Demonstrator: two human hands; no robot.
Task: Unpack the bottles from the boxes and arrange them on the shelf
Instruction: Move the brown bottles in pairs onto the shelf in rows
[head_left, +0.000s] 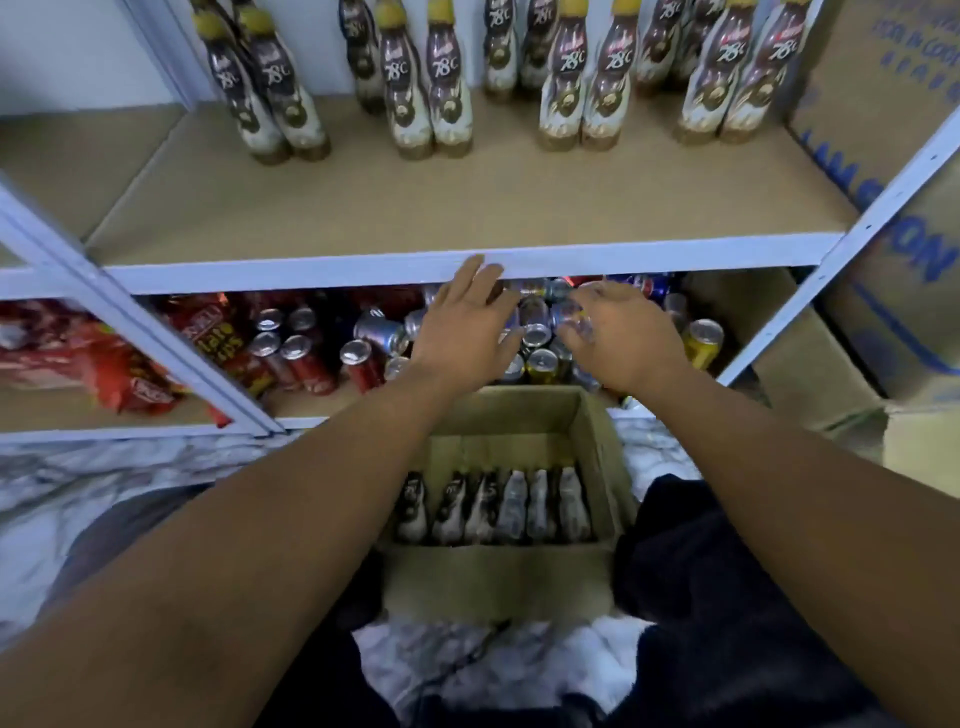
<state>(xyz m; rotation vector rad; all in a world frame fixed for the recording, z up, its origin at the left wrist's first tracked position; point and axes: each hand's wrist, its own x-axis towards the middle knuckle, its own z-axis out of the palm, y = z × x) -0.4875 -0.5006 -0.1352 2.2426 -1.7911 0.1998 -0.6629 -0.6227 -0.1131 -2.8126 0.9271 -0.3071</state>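
Both arms reach out over an open cardboard box (493, 577) on the floor, where a row of bottles (511, 506) lies against its near wall. The left hand (462, 322) is spread flat, fingers straight, its fingertips at the front rail of the shelf (467, 208). The right hand (623, 338) hovers just beside it with fingers bent; blur hides whether it holds anything. More chocolate drink bottles (431, 88) stand in pairs at the far side of the shelf. Cans (291, 353) crowd the level below.

Bottles (441, 88) on shelf (467, 208), cans (311, 348) below, box (498, 577) in front.
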